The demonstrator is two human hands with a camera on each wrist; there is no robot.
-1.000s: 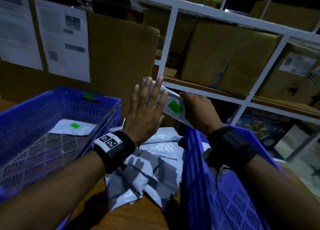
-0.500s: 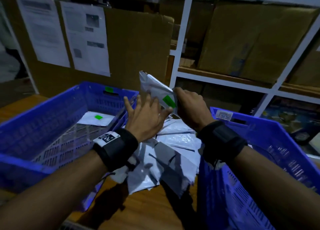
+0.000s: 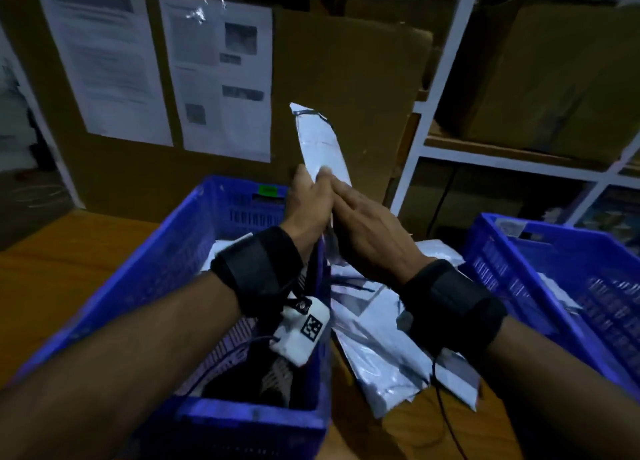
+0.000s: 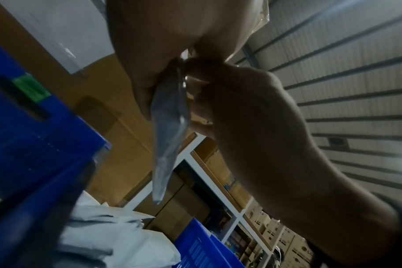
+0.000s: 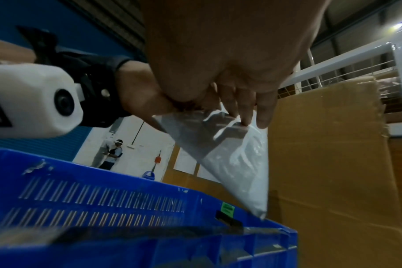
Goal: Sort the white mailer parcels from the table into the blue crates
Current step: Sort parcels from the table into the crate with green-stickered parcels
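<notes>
Blue crates [image 3: 180,251]: two
Held mailer parcel [image 3: 320,144]: one
Parcels heaped on worktop [image 3: 374,341]: several, uncountable
Hands [image 3: 310,203]: two
Wall papers [image 3: 104,61]: two

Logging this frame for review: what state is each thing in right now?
Held parcel: upright in the air, pressed between both hands.
Left hand: gripping the parcel.
Right hand: fingers straight, flat against the parcel.
Left crate: on the table, green tag on its far rim.
Right crate: on the table.
Parcel pile: loose between the crates.

"lg" logo on stacked white boxes [image 4: 303,252]
</notes>
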